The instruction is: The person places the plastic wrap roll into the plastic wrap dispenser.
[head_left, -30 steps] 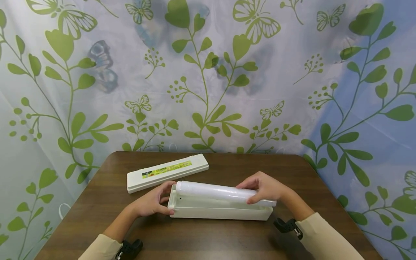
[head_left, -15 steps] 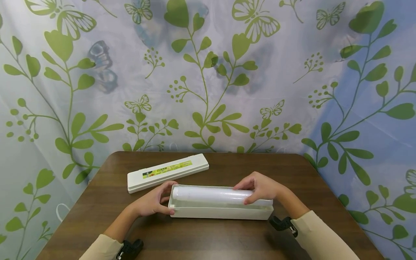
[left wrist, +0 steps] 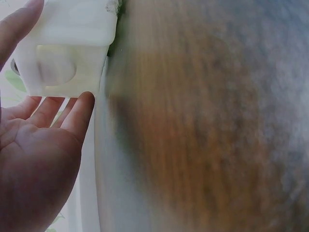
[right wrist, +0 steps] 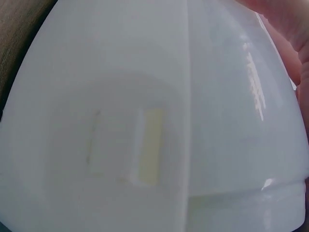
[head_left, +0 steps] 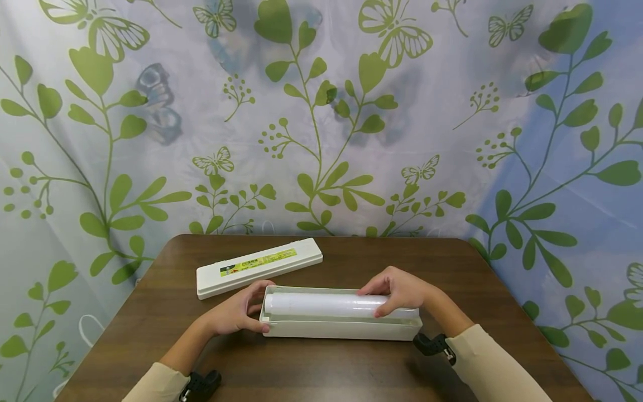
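Note:
A long white plastic box (head_left: 341, 330) lies across the table with its top uncovered. Inside it, lengthwise, is a shiny white roll of plastic wrap (head_left: 306, 305). My left hand (head_left: 234, 312) grips the box's left end, thumb at the front corner and fingers at the back; the left wrist view shows that end wall (left wrist: 72, 29) between thumb and fingers. Reaching in from the right, my right hand (head_left: 402, 291) holds the roll near its right end, thumb in front and fingers behind. In the right wrist view the roll (right wrist: 222, 111) shows beyond the box wall (right wrist: 106, 58).
Behind the box, to the left, lies a white lid (head_left: 301, 249) with a yellow-green label, set at a slant. The brown wooden table (head_left: 321, 368) ends at a patterned curtain (head_left: 321, 139) along the back.
The roll has come down from resting slanted over the box's right end to lying inside it. My right hand has moved slightly left with it; the left hand and lid stay put.

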Action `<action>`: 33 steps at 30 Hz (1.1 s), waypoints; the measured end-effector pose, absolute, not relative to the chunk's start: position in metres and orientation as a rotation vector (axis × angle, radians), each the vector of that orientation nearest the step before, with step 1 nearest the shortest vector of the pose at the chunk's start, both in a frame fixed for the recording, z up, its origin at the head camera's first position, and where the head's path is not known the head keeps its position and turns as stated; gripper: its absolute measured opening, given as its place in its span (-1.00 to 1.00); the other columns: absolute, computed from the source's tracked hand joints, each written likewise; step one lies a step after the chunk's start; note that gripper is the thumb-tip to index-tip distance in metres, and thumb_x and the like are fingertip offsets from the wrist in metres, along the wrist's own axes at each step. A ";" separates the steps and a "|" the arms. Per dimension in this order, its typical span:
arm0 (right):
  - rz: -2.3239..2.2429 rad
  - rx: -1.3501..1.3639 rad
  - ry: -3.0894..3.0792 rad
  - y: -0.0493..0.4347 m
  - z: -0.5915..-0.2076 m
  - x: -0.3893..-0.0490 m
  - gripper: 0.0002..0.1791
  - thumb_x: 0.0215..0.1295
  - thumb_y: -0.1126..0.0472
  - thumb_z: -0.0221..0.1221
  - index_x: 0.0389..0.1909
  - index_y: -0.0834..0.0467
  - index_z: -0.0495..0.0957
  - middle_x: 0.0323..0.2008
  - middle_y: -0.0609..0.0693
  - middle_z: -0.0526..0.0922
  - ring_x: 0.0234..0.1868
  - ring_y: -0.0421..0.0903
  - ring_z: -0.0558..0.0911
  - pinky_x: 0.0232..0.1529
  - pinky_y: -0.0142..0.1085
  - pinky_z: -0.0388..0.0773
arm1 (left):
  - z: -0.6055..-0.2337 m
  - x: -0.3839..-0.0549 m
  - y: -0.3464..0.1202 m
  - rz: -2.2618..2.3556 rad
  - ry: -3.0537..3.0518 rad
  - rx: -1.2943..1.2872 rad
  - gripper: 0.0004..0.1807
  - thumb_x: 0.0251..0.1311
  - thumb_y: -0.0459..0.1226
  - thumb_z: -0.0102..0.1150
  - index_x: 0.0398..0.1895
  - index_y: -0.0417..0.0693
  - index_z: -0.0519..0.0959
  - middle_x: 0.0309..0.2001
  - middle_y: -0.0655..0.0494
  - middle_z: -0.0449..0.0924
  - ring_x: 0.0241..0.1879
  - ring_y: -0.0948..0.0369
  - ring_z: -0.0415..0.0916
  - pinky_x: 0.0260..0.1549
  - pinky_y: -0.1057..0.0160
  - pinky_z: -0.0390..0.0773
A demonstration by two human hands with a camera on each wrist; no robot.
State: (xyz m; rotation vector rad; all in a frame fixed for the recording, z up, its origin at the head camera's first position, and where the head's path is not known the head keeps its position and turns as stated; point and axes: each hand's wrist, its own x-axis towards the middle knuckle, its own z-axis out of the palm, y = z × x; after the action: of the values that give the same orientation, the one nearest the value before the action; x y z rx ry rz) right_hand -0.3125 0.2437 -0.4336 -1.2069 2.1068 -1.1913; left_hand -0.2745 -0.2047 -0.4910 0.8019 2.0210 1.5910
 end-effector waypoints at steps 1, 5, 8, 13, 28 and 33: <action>-1.192 -1.202 2.105 0.243 -0.434 -0.313 -0.51 0.17 0.30 0.47 0.16 0.23 0.67 0.02 0.13 0.77 -0.09 -0.08 0.77 0.01 -0.26 0.71 | -0.491 -0.275 -0.205 1.589 2.025 0.807 -0.05 0.13 -0.37 0.49 0.50 -0.12 0.09 0.42 -0.23 0.23 0.37 -0.15 0.35 0.13 0.16 0.61; -1.192 -1.184 2.100 0.242 -0.436 -0.313 -0.50 0.14 0.31 0.48 0.15 0.22 0.67 0.02 0.13 0.77 -0.09 -0.09 0.77 0.00 -0.26 0.71 | -0.492 -0.275 -0.205 1.589 2.019 0.815 -0.04 0.13 -0.37 0.49 0.50 -0.13 0.08 0.42 -0.23 0.23 0.39 -0.15 0.32 0.15 0.18 0.60; -1.192 -1.173 2.095 0.240 -0.437 -0.313 -0.49 0.12 0.30 0.50 0.14 0.22 0.68 0.01 0.13 0.77 -0.08 -0.11 0.77 0.00 -0.27 0.71 | -0.492 -0.275 -0.205 1.592 2.002 0.809 -0.04 0.14 -0.38 0.48 0.51 -0.13 0.07 0.43 -0.24 0.21 0.41 -0.17 0.33 0.13 0.16 0.61; -1.178 -1.155 2.112 0.239 -0.437 -0.313 -0.48 0.10 0.27 0.51 0.14 0.19 0.69 0.01 0.11 0.78 -0.08 -0.12 0.77 -0.01 -0.28 0.71 | -0.493 -0.275 -0.205 1.591 2.002 0.809 -0.03 0.14 -0.38 0.48 0.52 -0.13 0.06 0.44 -0.25 0.21 0.41 -0.17 0.32 0.13 0.18 0.62; -1.143 -1.138 2.146 0.236 -0.433 -0.311 -0.49 0.11 0.23 0.52 0.13 0.17 0.70 0.00 0.06 0.78 -0.13 -0.12 0.77 -0.02 -0.28 0.72 | -0.492 -0.275 -0.205 1.588 2.022 0.818 -0.04 0.12 -0.38 0.49 0.50 -0.14 0.08 0.41 -0.24 0.23 0.41 -0.19 0.30 0.13 0.21 0.61; -1.153 -1.110 2.156 0.237 -0.433 -0.309 -0.53 0.09 0.23 0.53 0.08 0.15 0.71 -0.01 0.06 0.77 -0.11 -0.09 0.77 -0.03 -0.27 0.72 | -0.493 -0.276 -0.206 1.591 2.017 0.823 -0.04 0.12 -0.39 0.49 0.50 -0.15 0.08 0.42 -0.26 0.22 0.42 -0.19 0.30 0.12 0.21 0.61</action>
State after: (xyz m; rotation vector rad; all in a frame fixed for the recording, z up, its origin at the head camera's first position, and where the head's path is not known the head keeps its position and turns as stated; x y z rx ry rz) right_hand -0.3087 0.2372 -0.4330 -1.1104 2.1556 -1.1531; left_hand -0.2761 -0.2059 -0.4933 0.8228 2.0169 1.5906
